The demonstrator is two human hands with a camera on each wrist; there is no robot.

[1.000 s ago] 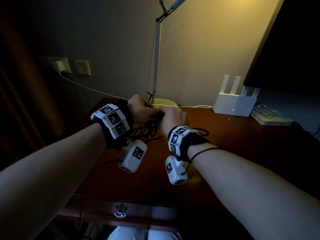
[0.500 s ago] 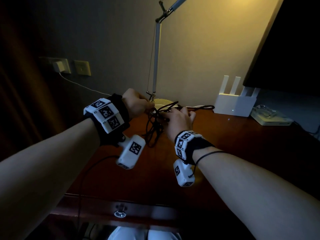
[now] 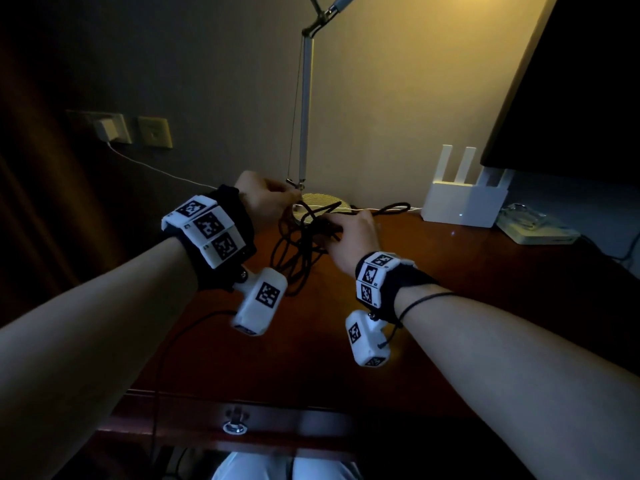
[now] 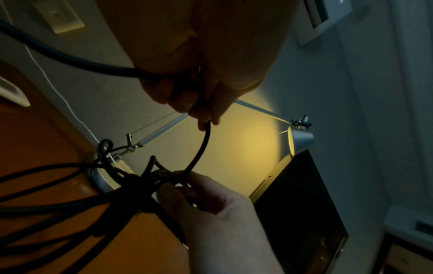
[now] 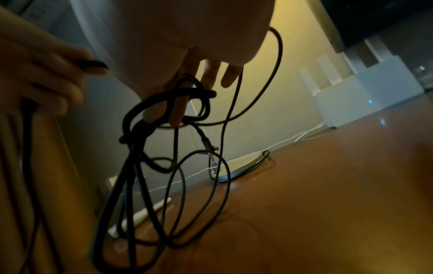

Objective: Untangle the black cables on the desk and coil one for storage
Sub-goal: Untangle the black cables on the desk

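A tangle of black cables (image 3: 298,251) hangs above the wooden desk (image 3: 450,306), its lower loops touching the top. My left hand (image 3: 289,199) is raised by the lamp foot and pinches one black strand (image 4: 202,140) that runs down into the knot. My right hand (image 3: 332,232), lower and to the right, pinches the knot (image 5: 164,103) between thumb and forefinger; its other fingers (image 5: 212,74) stick out straight. One loop (image 3: 394,207) arcs away to the right, behind the right hand. In the right wrist view, the left hand (image 5: 35,77) holds a dark cable piece (image 5: 91,64).
A desk lamp's round foot (image 3: 332,209) and thin pole (image 3: 304,109) stand just behind the hands. A white router (image 3: 464,202), a flat pale device (image 3: 536,232) and a dark monitor (image 3: 571,81) fill the right. A white charger (image 3: 105,129) sits in the wall socket, left. Drawer knob (image 3: 235,426) below.
Both hands have risen from the desk and drawn apart, the left up and leftward. The tangle has lifted with them and a loop has swung out to the right.
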